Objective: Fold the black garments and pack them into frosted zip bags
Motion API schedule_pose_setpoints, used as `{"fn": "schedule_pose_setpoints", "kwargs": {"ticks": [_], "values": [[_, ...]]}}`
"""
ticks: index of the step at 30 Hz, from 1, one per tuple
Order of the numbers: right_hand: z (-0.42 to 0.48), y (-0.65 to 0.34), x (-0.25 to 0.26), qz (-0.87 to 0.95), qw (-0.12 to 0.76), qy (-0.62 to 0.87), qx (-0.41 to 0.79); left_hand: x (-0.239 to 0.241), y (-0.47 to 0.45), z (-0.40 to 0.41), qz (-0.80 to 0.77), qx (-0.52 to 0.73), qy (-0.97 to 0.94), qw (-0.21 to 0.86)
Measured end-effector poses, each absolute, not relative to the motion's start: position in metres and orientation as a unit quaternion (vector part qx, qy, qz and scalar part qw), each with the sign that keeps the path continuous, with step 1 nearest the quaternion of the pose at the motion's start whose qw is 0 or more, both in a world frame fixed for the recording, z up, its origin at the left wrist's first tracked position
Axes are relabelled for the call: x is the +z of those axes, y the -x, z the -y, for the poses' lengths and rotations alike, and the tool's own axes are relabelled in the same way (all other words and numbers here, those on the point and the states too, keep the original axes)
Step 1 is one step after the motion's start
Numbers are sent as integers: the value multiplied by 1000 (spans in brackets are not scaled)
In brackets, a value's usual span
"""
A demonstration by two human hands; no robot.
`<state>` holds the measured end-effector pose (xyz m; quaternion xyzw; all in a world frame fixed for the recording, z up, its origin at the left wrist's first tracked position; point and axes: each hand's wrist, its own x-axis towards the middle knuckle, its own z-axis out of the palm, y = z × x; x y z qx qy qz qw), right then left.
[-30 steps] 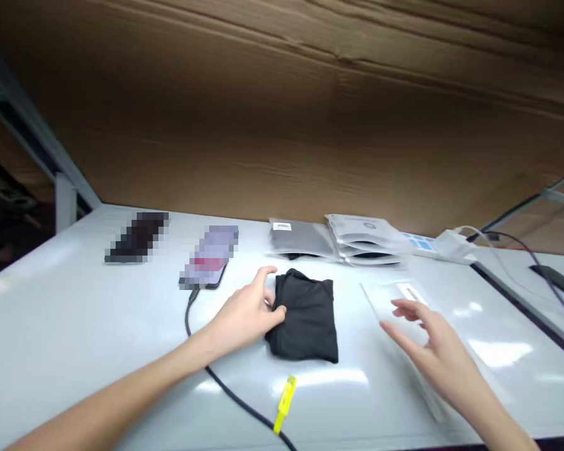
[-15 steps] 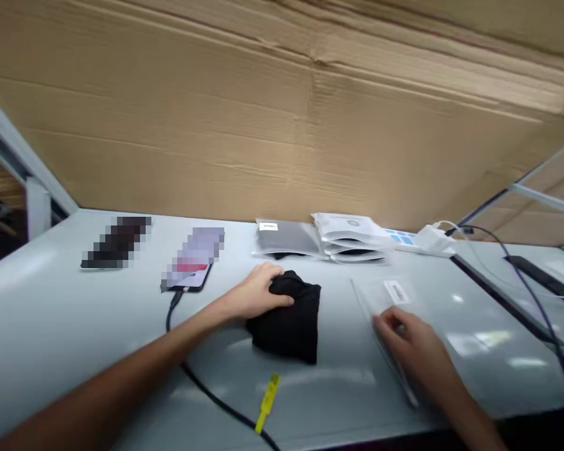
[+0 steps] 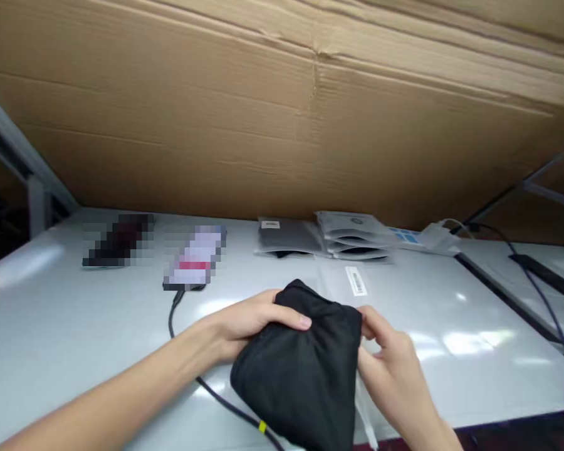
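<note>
A folded black cloth (image 3: 305, 369) is lifted off the white table (image 3: 75, 326), close to me. My left hand (image 3: 249, 322) grips its upper left edge, thumb on top. At the cloth's right edge my right hand (image 3: 390, 369) pinches a clear plastic bag (image 3: 352, 282). That bag carries a white barcode label and stretches away from my fingers across the table behind the cloth.
Two blurred phones (image 3: 195, 263) (image 3: 117, 241) lie at the back left, one on a black cable (image 3: 207, 388) with a yellow tag. Several bagged packets (image 3: 324, 238) are stacked against the cardboard wall (image 3: 282, 113). More cables and a dark strip (image 3: 512, 294) run along the right.
My left hand closed on the black cloth and raised it toward me. My right hand took hold of the clear bag and brought it left, up to the cloth.
</note>
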<state>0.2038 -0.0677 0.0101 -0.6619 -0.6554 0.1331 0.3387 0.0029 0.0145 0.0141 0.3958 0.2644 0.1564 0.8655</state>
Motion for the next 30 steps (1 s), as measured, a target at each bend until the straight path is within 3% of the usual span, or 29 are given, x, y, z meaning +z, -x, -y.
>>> {"fn": "schedule_pose_setpoints", "kwargs": {"ticks": [7,13,16,22,30], "values": [[69,-201,16,649,365,647,163,22,3,-20,-248,196,-566,762],[74,-197,15,671,365,634,121,29,4,-19,-305,135,-706,625],[78,-189,15,727,352,585,77,27,-1,-13,-333,129,-669,652],[78,-177,23,765,366,531,7,12,-17,1,-274,153,-464,828],[80,-164,31,829,325,455,-11,16,-22,4,-333,265,-568,704]]}}
